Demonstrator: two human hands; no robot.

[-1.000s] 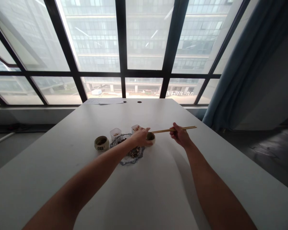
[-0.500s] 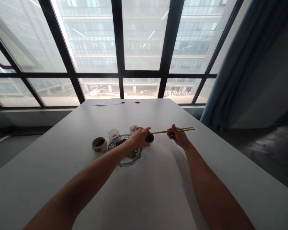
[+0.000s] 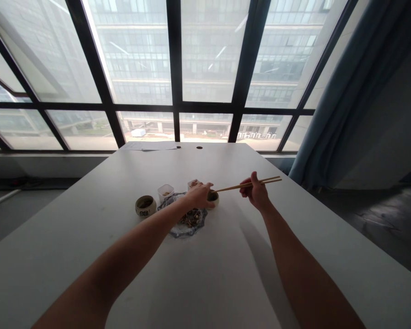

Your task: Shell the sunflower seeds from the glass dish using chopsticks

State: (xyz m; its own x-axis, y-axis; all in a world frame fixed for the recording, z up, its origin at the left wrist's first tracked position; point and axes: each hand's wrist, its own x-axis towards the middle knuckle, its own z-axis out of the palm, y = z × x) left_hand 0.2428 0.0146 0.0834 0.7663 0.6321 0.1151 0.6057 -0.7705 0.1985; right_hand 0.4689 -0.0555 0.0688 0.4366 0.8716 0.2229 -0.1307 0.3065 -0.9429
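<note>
White surface (image 3: 198, 274) by windows (image 3: 207, 50). L hand (image 3: 199, 195) part-curled round R bowl (image 3: 215, 201); R hand (image 3: 255, 191) closed on chopsticks (image 3: 234, 187), tips at bowl's mouth. Glass dish (image 3: 188, 230) w/ dark bits, beside L hand.

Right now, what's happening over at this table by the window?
The person's right hand holds a pair of chopsticks, their tips at the mouth of a small bowl. The left hand is at that bowl's side, its arm crossing over a plate of small brown pieces. A second bowl and two clear tubs stand nearby.
</note>
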